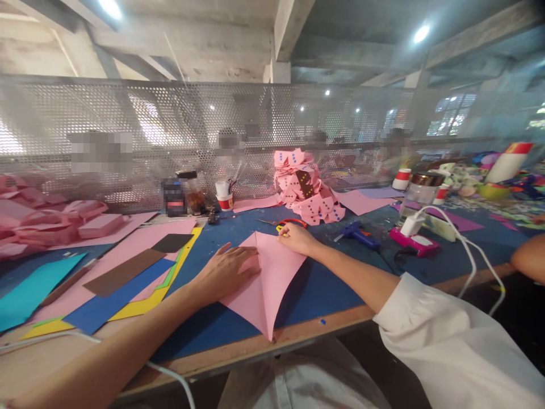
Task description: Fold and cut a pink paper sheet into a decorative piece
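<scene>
A sheet of pink paper [283, 272], creased down its middle, lies at the front of the blue tabletop with its right half lifted. My left hand [225, 270] rests flat on the left half, fingers stretched toward the crease. At the far right corner, my right hand [298, 240] pinches the paper's edge between thumb and fingers. Just behind that hand lie scissors [293, 222] with red and yellow handles, partly hidden by it. A blue glue gun [360, 235] sits to the right of my right forearm.
Coloured paper strips [128, 272] cover the left side, beside stacked pink pieces [55, 218]. Pink folded dice boxes [304, 187] are heaped at the back, near a paper cup [224, 196]. Right stand a jar [419, 199] and a magenta power strip [413, 243] with a white cable.
</scene>
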The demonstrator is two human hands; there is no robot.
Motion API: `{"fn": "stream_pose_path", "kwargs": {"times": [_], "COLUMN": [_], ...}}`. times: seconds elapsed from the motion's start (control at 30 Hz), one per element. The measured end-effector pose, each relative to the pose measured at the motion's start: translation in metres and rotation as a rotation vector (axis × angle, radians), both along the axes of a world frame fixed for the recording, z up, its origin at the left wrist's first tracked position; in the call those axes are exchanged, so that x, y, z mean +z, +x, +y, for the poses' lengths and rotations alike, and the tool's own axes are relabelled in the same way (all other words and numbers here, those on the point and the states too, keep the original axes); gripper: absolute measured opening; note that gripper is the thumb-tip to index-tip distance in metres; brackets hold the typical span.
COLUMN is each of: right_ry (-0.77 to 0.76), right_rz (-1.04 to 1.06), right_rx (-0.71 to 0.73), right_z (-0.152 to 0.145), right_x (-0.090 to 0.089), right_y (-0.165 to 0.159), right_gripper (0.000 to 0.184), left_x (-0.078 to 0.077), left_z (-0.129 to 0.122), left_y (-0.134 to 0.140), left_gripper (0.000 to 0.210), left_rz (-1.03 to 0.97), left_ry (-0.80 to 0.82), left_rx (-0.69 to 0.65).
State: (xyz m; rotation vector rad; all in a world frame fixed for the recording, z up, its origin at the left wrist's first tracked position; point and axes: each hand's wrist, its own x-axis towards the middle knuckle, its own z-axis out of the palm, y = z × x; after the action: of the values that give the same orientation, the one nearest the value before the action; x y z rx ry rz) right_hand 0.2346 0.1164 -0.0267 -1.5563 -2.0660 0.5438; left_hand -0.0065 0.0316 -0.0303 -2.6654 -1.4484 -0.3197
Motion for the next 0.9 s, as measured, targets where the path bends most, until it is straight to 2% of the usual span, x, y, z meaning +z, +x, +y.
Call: {"fn": "stream_pose_path", "kwargs": {"times": [0.37, 0.9], "right_ry": [-0.01, -0.007], "right_rz": [-0.015, 0.027], "right_rx": [0.024, 0.026], "right_z": [0.0011, 0.006], "right_x": [-0.0037, -0.0049], "right_y": [0.0018, 0.0032], "right_gripper": [0.032, 0.026], "left_x": [-0.0011, -0.0025], "left_z": [0.004, 0.0046], "left_y": [-0.0016, -0.0027], "left_gripper": [0.044, 0.045], "left_rz": [-0.011, -0.012], "left_ry": [-0.015, -0.015], "left_rx": [0.043, 0.058]}}
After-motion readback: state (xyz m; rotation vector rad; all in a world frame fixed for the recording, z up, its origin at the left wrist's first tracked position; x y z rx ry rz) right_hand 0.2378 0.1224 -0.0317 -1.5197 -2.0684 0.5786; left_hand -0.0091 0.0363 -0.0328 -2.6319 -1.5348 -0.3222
